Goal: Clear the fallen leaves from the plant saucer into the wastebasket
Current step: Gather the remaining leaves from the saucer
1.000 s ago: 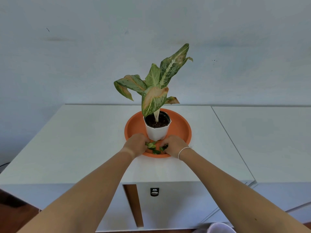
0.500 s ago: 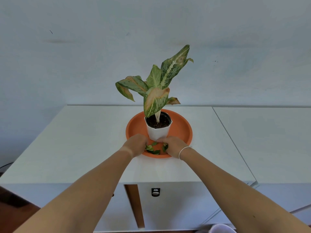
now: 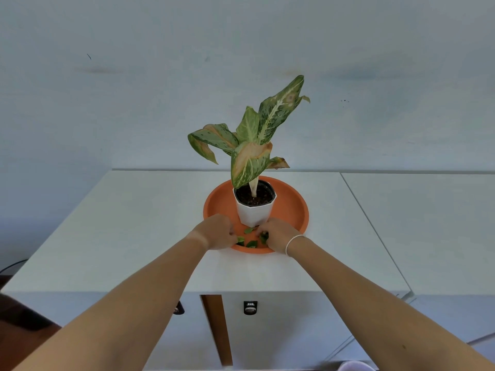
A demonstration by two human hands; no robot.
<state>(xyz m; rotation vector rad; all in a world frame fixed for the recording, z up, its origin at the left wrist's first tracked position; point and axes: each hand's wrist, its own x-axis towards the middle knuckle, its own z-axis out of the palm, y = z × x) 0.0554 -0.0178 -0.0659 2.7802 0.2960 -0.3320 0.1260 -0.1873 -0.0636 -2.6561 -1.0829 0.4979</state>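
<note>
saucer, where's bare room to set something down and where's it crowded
Bare: the saucer's right and back floor beside the white pot, and the white tabletop either side. Crowded: the near rim, where the left hand, right hand and fallen leaves bunch.

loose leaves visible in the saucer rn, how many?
4 small green fallen leaves: one by the white pot, one at the left hand, one near the rim, one in the right hand. Hands may hide more.
</note>
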